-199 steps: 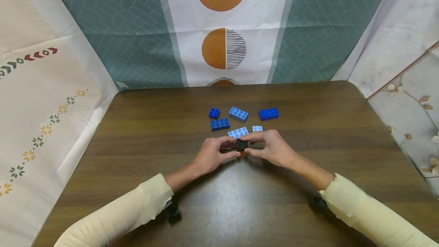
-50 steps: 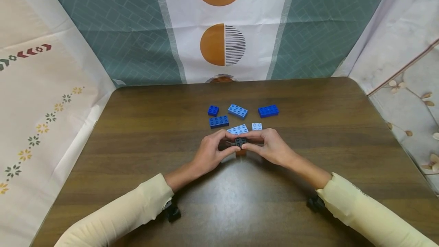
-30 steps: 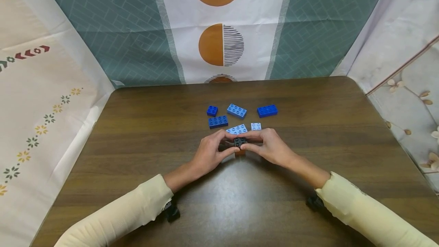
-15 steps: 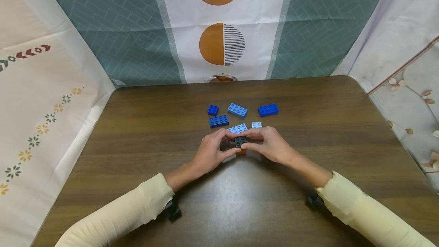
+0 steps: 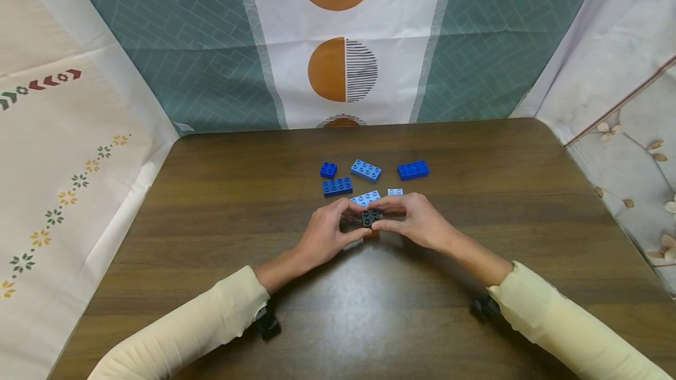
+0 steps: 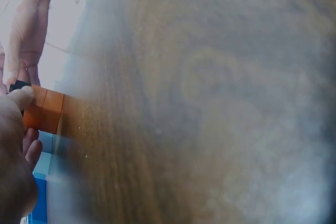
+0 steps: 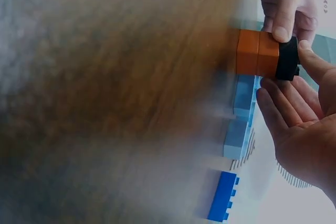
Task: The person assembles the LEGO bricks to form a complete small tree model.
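Observation:
A small black brick (image 5: 369,218), studs up, tops two stacked orange bricks (image 7: 257,53) standing on the table. My right hand (image 5: 425,224) pinches the black brick from the right, thumb in front and fingers behind. From the left my left hand (image 5: 328,234) grips the same stack, its thumb (image 7: 281,33) at the seam between the black brick and the upper orange one. The head view mostly hides the orange bricks under the black one. Just behind the stack lie a light blue brick (image 5: 365,198) and a small pale blue brick (image 5: 395,192), partly covered by my fingers.
Farther back on the wooden table (image 5: 237,192) are a small dark blue brick (image 5: 328,170), a long dark blue brick (image 5: 337,186), a medium blue brick (image 5: 366,170) and a bright blue brick (image 5: 413,170). Patterned cloths (image 5: 211,75) hang behind and beside the table.
Compared with the oldest frame, the black brick has gone from tilted to nearly level over the orange bricks. Over the last second both hands stay almost still, with only slight finger shifts.

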The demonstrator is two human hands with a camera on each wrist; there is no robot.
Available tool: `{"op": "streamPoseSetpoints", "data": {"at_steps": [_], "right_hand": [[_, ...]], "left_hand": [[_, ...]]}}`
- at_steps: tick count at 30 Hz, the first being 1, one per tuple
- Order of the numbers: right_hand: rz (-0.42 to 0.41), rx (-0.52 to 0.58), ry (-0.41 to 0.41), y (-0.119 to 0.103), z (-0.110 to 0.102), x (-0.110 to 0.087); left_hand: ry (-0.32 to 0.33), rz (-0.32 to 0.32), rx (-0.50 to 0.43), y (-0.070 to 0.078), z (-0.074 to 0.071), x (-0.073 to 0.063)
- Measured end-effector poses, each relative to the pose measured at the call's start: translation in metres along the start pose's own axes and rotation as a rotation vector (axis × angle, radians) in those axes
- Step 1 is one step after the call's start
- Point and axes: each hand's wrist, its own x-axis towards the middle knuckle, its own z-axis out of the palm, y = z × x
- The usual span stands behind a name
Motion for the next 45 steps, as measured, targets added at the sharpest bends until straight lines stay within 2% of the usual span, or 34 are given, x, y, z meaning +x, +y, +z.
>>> {"op": "streamPoseSetpoints", "data": {"at_steps": [16, 26, 30, 34, 41, 45], "right_hand": [[0.019, 0.157, 0.122, 0.010, -0.037, 0.013], [0.056, 0.212, 0.206, 0.029, -0.053, 0.025], [0.074, 0.193, 0.237, 0.036, -0.061, 0.028], [0.126, 0.142, 0.250, 0.045, -0.069, 0.029], [0.265, 0.032, 0.162, 0.063, -0.079, 0.032], [0.300, -0.010, 0.126, 0.073, -0.080, 0.034]], "left_hand": [[-0.028, -0.056, -0.031, 0.000, 0.001, 0.000], [-0.029, -0.060, -0.016, 0.000, 0.000, 0.000], [-0.022, -0.050, -0.010, -0.001, 0.001, 0.000], [-0.024, -0.054, -0.007, 0.000, 0.001, 0.000], [-0.026, -0.062, -0.002, 0.001, 0.001, -0.001], [-0.030, -0.069, -0.003, 0.001, 0.001, -0.001]]}}
